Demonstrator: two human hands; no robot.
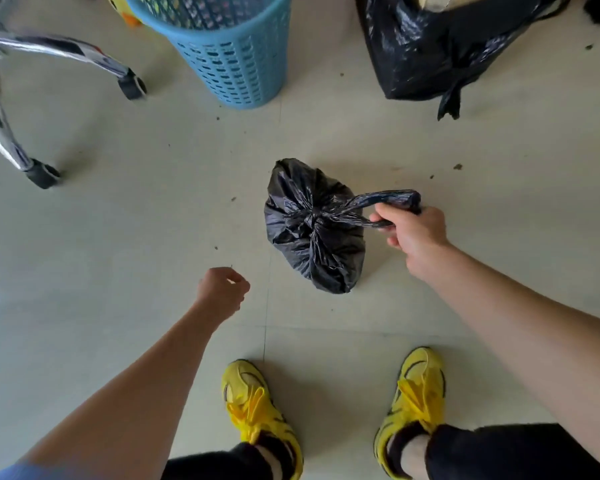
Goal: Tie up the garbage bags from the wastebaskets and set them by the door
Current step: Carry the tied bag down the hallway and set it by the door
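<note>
A small black garbage bag [314, 233] sits on the pale floor in the middle of the view, its top knotted. My right hand [414, 233] grips the bag's twisted loop, which runs from the knot out to the right. My left hand [222, 291] hangs below and left of the bag with its fingers curled in and nothing in them. A blue perforated wastebasket [236, 57] stands at the top centre with no liner showing. A larger black garbage bag [430, 46] sits at the top right, its top open.
A chrome office chair base with castors [42, 173] spreads over the top left. A yellow toy [120, 5] peeks out behind the basket. My two yellow shoes [257, 410] stand at the bottom. Small bits of debris dot the floor tiles.
</note>
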